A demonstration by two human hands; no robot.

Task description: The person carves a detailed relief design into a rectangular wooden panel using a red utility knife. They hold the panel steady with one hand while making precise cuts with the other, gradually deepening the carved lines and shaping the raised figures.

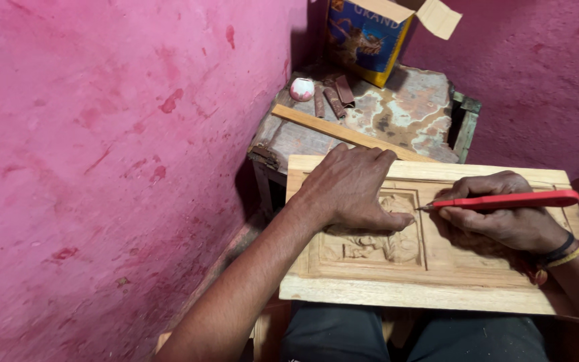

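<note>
From the head camera there is one carved wooden panel [430, 275], pale and rectangular with a raised frame and a relief figure sunk in its middle, lying across the person's lap. Two hands work on it. The left hand [350, 188] lies palm down on the upper left part of the panel, fingers close together and curled over the far edge, thumb stretched out to the right along the relief, pressing the wood flat; its forearm runs down and left toward the bottom of the view. The right hand [497, 218] rests on the right part of the panel, fingers folded together around one red-handled carving tool [504, 200], which lies nearly level above the knuckles with its thin metal tip pointing left, just beside the left thumb and touching the carving. Two bands, one dark and one yellowish, circle the right wrist. Beyond the left hand stands one worn small table [423, 114], its top patchy and stained. On it, past the fingers, lies one long wooden strip [343, 131] set at a slant, three rolled brown pieces of sandpaper [333, 100], and one small round white and pink pot [302, 88] to their left. One blue and yellow cardboard box [370, 33] with open flaps stands at the far edge. A pink wall [102, 167] fills the space left of the left arm.
</note>
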